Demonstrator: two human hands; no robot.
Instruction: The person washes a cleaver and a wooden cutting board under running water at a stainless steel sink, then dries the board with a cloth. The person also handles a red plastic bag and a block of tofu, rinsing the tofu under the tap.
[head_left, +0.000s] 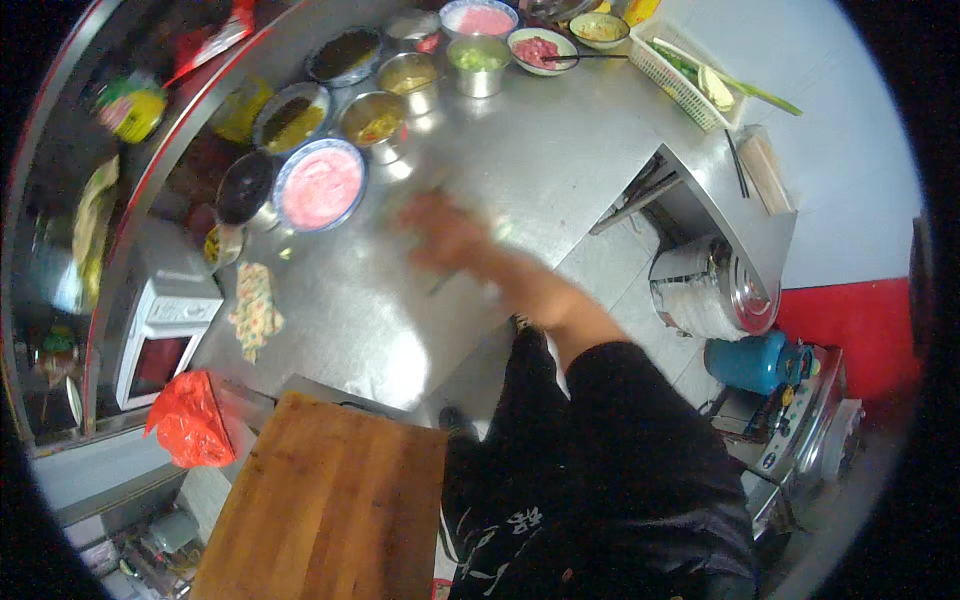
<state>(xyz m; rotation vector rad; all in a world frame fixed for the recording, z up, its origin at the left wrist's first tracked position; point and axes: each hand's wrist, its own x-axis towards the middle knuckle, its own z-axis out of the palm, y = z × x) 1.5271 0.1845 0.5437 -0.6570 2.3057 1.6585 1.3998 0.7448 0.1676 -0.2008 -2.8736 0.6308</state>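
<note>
My right hand (444, 234) reaches over the stainless steel counter (547, 161), blurred by motion. Its fingers are low over the metal, and I cannot tell whether they hold anything. Pale green scraps (504, 226) lie beside the wrist. Closest to the fingertips is a blue-and-white bowl of pink paste (321, 184). Behind it, a steel pot (375, 127) contains yellowish food with red bits. My left hand is out of view.
Several bowls and pots line the back, including chopped greens (478, 67) and raw meat with chopsticks (537, 52). A white basket (686, 94) holds vegetables. A floral cloth (255, 309), white appliance (171, 330), red plastic bag (191, 420) and wooden board (330, 502) are leftward. A blue gas cylinder (750, 360) stands right.
</note>
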